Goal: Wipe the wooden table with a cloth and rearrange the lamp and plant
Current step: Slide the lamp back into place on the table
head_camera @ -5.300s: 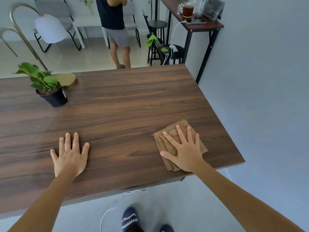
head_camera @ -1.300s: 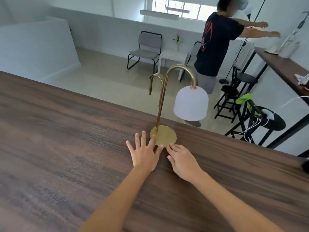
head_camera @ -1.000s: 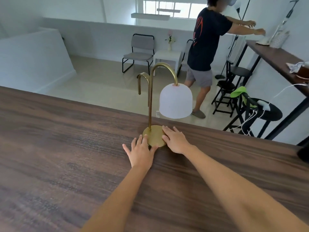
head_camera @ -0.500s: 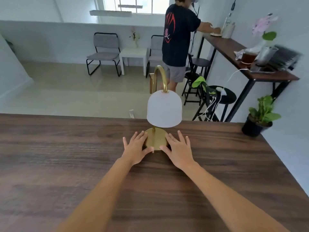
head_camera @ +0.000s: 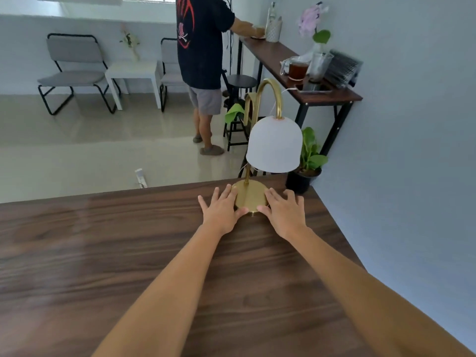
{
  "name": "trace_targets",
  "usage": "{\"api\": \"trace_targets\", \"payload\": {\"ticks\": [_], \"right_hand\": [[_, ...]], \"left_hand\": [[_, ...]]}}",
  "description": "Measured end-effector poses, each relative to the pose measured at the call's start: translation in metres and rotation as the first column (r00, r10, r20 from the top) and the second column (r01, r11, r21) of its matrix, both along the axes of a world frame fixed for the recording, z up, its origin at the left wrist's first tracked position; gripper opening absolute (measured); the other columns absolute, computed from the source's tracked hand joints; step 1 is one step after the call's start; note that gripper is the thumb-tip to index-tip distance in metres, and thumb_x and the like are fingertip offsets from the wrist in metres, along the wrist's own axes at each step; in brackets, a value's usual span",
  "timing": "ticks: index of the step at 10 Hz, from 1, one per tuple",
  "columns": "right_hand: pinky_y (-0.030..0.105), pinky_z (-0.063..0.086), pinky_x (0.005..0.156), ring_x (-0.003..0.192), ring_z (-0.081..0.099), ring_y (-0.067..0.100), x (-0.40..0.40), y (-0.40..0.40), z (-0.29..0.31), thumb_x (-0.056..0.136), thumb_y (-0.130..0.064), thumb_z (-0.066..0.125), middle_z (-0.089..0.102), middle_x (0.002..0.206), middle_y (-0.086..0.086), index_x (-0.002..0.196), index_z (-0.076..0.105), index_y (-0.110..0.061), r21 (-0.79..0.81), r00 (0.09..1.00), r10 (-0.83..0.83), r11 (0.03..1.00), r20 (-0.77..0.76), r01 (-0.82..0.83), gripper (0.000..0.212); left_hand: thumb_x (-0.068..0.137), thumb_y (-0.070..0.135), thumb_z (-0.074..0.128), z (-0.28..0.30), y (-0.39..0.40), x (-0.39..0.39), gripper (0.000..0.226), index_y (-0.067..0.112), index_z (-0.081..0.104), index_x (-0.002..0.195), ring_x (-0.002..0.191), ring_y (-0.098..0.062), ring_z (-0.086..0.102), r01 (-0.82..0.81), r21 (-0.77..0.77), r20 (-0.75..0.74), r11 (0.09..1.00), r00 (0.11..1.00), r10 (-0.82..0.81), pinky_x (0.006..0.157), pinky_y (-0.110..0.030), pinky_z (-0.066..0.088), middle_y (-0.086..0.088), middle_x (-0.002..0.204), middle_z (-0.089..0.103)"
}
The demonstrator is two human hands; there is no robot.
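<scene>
A brass lamp with a white dome shade stands near the far right corner of the wooden table. My left hand lies flat against the left rim of its round base, thumb at the front. My right hand cups the right rim the same way, so the base sits clasped between both hands. Just behind the shade, at the very corner, stands the green plant in a black pot. No cloth is in view.
The table's right edge runs close to a grey wall. Beyond the far edge a person stands at a tall side table with jugs and a flower. Black stools, chairs and a white low table stand on the floor.
The lamp has slid right along the far edge with both hands on its base. It now stands just in front of the plant at the corner. The cloth has left the view.
</scene>
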State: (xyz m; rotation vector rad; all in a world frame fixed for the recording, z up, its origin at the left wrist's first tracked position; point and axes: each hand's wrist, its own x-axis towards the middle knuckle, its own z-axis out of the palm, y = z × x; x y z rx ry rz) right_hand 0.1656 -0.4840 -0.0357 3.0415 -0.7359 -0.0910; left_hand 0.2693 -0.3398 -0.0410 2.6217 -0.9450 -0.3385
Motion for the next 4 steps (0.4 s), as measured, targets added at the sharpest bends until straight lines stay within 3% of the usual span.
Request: {"api": "trace_targets", "payload": {"ticks": [4], "right_hand": [[0.043,0.029,0.098,0.127,0.036,0.031,0.002,-0.041,0.002,0.102,-0.051,0.021,0.029,0.16,0.0,0.154,0.018,-0.017,-0.1,0.999,0.032,0.994,-0.01,-0.033,0.062]], "left_hand": [[0.093,0.056,0.036,0.004,-0.047,-0.003,0.071,0.028,0.009,0.152,0.149,-0.028,-0.004,-0.038,0.055,0.008,0.998,0.999,0.037,0.109,-0.068,-0.006,0.003,0.163,0.001]]}}
